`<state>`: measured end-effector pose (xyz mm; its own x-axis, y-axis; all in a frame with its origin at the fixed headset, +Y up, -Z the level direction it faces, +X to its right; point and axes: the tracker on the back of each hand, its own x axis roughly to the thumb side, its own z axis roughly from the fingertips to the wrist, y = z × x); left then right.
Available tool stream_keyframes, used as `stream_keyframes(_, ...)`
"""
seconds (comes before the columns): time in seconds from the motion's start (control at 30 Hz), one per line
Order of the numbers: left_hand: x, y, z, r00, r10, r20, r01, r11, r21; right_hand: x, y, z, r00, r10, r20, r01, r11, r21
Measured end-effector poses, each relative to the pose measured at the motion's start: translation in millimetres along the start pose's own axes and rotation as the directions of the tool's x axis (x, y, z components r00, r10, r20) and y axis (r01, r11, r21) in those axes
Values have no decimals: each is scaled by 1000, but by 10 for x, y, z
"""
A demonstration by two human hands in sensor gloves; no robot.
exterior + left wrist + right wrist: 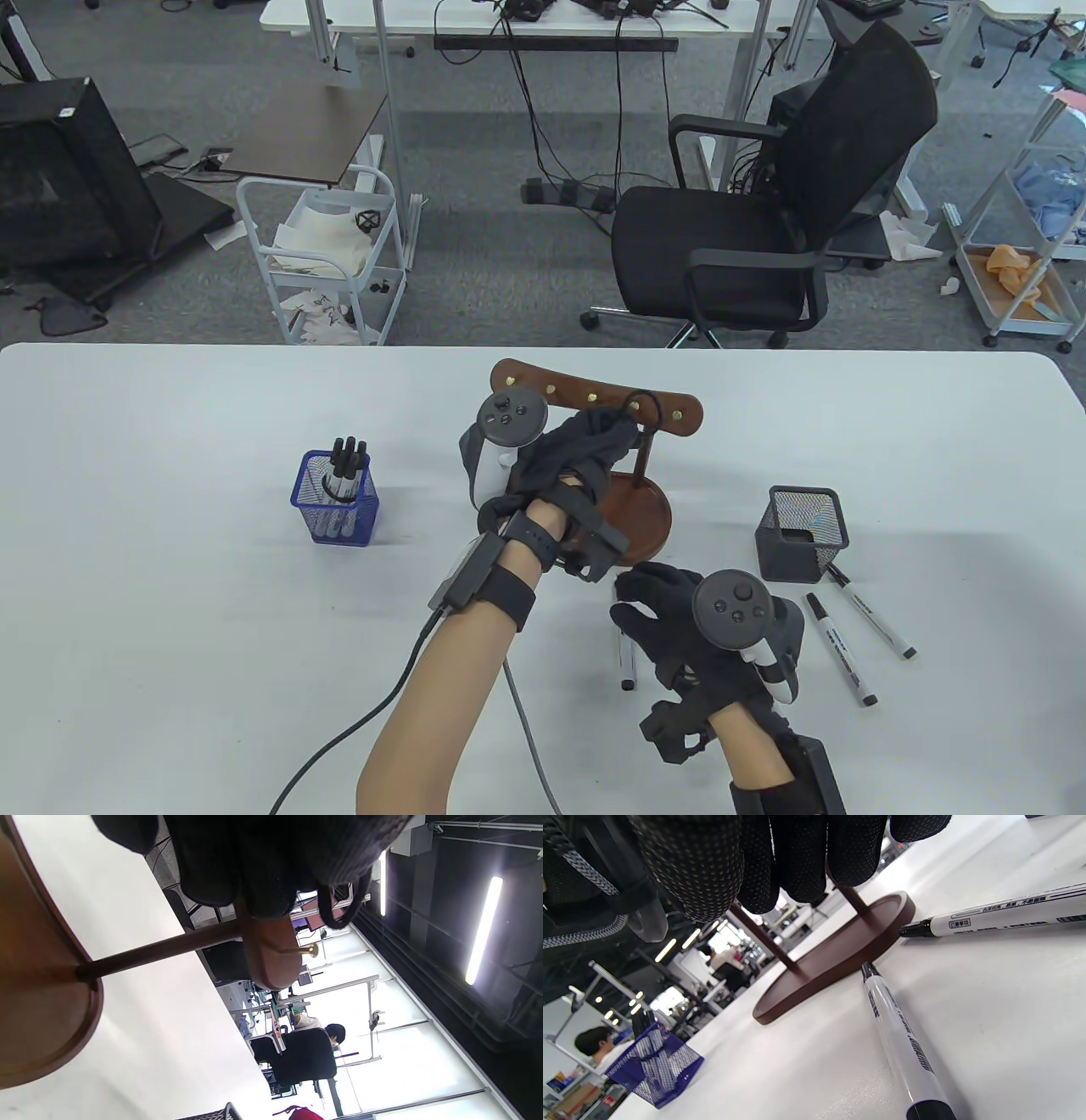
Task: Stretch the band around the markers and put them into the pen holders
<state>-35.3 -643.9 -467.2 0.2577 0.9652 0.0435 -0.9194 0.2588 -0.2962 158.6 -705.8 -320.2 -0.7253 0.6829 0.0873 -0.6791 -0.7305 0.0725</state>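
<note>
A black elastic band (646, 406) loops up beside the top bar of a wooden peg stand (585, 392). My left hand (612, 431) reaches onto that bar and pinches the band (339, 910), close to a brass peg (312, 949). My right hand (642, 604) hovers low over the table with relaxed, spread fingers (712, 866), holding nothing. Under it lies a white marker (626, 664), seen close up as a marker (899, 1039) pointing at the stand's base (835, 959). Two more markers (848, 637) lie to its right. A blue mesh holder (338, 509) holds a bundle of markers.
An empty black mesh holder (802, 533) stands at the right, just behind the loose markers. The stand's round base (643, 516) sits between my hands. Cables trail from my left wrist toward the table's near edge. An office chair (764, 221) stands beyond the far edge.
</note>
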Motion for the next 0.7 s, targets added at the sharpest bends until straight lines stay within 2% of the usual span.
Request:
stream_keyframes(0.13,17,26,81,1000,-1,21,1,1000,-15,3,3,-1,1000,-1,1,1,1000,2)
stream_keyframes(0.3,21,116,302,998,-48,46,49,998,-39,8,5,-2,1000,3,5,-3,1000,1)
stream_keyframes(0.53,49,323,782,965,-246,97,246,969,10,22,25,2,1000,16,13,-16,1000,1)
stream_keyframes(0.7,-58,473,1131,941,-330,80,324,943,72,105,75,32,998,42,47,-43,999,12)
